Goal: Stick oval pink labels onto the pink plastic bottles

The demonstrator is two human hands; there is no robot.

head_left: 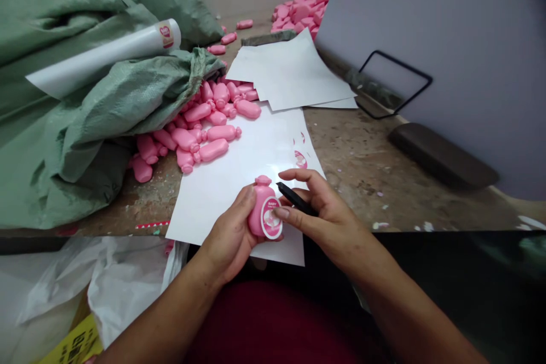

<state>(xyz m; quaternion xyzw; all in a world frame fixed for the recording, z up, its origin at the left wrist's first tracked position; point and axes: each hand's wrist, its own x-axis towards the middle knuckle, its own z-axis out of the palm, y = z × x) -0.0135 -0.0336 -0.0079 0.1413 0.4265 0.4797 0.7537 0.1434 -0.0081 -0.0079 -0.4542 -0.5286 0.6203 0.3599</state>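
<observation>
My left hand [230, 233] is closed around a small pink bottle [256, 217], held upright above the front edge of the table. An oval pink-and-white label [272, 228] lies on the bottle's front. The thumb of my right hand [330, 213] presses on that label. Across the same hand rests a black pen-shaped tool [296, 200], its pointed tip towards the bottle; its exact kind cannot be made out. Beneath both hands is a white sheet [247, 168] with a few pink label pieces [301, 159] on it.
Many pink bottles [213, 150] spill from a green woven sack [115, 96] at left. A rolled sheet [111, 57] lies on it. Further white sheets [290, 77] are at the back. Right are a dark elongated case [443, 154] and a black wire frame [403, 65]. More pink bottles [302, 11] are heaped behind.
</observation>
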